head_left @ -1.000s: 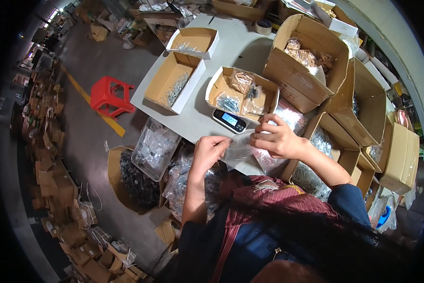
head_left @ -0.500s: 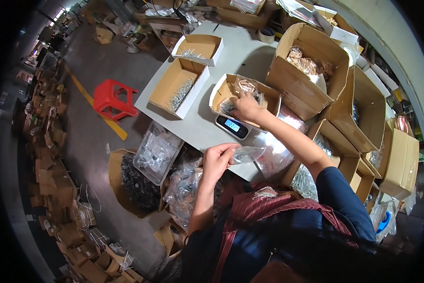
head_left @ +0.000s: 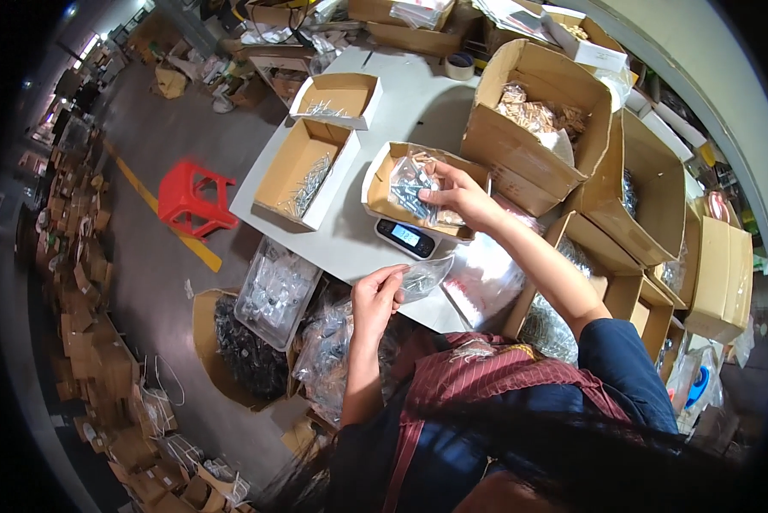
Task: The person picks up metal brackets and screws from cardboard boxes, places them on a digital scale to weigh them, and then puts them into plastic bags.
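Note:
My right hand (head_left: pixel 461 197) grips a clear plastic bag of screws (head_left: pixel 412 190), raised over a white-sided cardboard tray (head_left: pixel 375 175). The tray rests beside a small digital scale (head_left: pixel 405 238) with a lit display; whether it sits on the scale's plate is hidden. Nearer to me, my left hand (head_left: pixel 377 299) is closed on the edge of another clear plastic bag (head_left: pixel 422 280). That bag hangs in front of the table edge and seems to have a few small pieces in it, too blurred to name.
Two open trays of loose screws (head_left: pixel 311 184) stand left on the grey table (head_left: pixel 350 248). Large cardboard boxes (head_left: pixel 521 167) crowd the right side. A red stool (head_left: pixel 196 198) stands on the floor. Below the table edge are a clear plastic bin (head_left: pixel 277 286) and a carton of black parts (head_left: pixel 251 342).
My right hand has come up from inside the tray with the bag of screws. The left hand has hardly moved and still holds its bag. The whole view has shifted slightly.

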Motion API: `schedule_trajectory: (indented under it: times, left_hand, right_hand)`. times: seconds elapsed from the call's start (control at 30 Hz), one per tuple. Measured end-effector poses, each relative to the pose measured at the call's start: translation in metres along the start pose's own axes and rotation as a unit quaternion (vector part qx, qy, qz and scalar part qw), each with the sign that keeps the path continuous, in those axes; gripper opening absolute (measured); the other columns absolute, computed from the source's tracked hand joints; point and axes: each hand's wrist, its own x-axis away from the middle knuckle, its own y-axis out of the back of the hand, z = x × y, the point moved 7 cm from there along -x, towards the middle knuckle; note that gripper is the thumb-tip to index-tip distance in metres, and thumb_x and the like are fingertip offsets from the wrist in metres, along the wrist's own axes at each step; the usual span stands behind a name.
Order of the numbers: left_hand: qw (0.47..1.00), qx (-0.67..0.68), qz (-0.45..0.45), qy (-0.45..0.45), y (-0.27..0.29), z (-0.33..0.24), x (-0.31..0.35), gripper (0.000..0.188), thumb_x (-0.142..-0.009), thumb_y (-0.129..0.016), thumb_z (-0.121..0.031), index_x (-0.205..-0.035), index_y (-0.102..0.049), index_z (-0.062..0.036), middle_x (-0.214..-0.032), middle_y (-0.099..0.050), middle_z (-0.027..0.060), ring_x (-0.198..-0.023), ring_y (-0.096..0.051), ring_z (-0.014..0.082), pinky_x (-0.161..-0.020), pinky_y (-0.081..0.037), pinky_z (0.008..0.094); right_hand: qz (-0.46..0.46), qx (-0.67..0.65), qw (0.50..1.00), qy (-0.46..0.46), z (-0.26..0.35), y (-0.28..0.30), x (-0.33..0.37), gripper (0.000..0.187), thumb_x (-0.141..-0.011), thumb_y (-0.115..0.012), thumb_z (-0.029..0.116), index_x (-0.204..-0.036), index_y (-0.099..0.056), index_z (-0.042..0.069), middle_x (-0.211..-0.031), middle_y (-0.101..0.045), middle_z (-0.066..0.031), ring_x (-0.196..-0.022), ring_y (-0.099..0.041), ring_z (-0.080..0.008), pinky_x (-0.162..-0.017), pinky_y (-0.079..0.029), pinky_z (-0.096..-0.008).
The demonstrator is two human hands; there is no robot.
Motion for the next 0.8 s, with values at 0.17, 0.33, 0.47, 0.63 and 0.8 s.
schedule_trajectory:
  times: [0.17,0.33,0.47,0.63,0.8]
  left_hand:
    - [1.0,0.007,0.019,-0.014,-0.005,0.004,-0.002,0.024,-0.096,-0.06,-0.013,-0.112,-0.071,0.0003,-0.066,-0.06,-0.0029,-0.052,-0.049,0.0014,-0.046,-0.038,0.0178]
    - [1.0,-0.006,0.009,-0.002,-0.002,0.003,0.002,0.025,-0.097,-0.06,-0.015,-0.113,-0.07,0.0003,-0.064,-0.06,-0.0028,-0.051,-0.048,0.0012,-0.045,-0.038,0.0175]
    - [1.0,-0.026,-0.003,0.004,0.0,0.005,0.004,0.026,-0.097,-0.06,-0.017,-0.115,-0.069,0.0004,-0.064,-0.058,-0.0036,-0.05,-0.047,0.0012,-0.045,-0.037,0.0173]
    - [1.0,-0.013,-0.024,-0.004,0.004,0.001,0.01,0.027,-0.097,-0.061,-0.019,-0.115,-0.069,0.0007,-0.061,-0.054,-0.0048,-0.049,-0.044,0.0015,-0.044,-0.035,0.0187]
    - [0.999,-0.048,-0.008,-0.02,0.002,0.001,0.013,0.023,-0.096,-0.061,-0.019,-0.105,-0.07,-0.0003,-0.06,-0.053,-0.0042,-0.049,-0.044,0.0023,-0.044,-0.034,0.0202]
  right_hand:
    - [0.102,-0.377,0.912,-0.128,-0.007,-0.032,0.05,0.039,-0.103,-0.038,0.029,-0.116,-0.058,-0.002,-0.073,-0.061,-0.012,-0.059,-0.059,-0.0212,-0.055,-0.048,-0.0296]
    - [0.205,-0.481,0.844,-0.124,-0.004,-0.046,0.07,0.044,-0.103,-0.029,0.029,-0.124,-0.055,0.0,-0.055,-0.041,-0.0027,-0.045,-0.034,-0.013,-0.043,-0.034,-0.0254]
    - [0.214,-0.467,0.849,-0.125,-0.008,-0.042,0.072,0.045,-0.102,-0.034,0.031,-0.131,-0.05,0.001,-0.068,-0.053,-0.0107,-0.049,-0.047,-0.0168,-0.041,-0.04,-0.0254]
    - [0.102,-0.151,0.979,-0.093,0.015,-0.039,0.081,0.044,-0.096,-0.06,0.014,-0.137,-0.049,0.004,-0.1,-0.066,-0.0122,-0.079,-0.066,-0.0196,-0.053,-0.056,-0.0261]
    - [0.118,0.399,0.874,0.25,0.051,-0.071,0.095,0.032,-0.071,-0.065,-0.005,-0.099,-0.073,0.009,-0.098,-0.068,-0.0102,-0.093,-0.064,-0.0309,-0.083,-0.051,-0.0393]
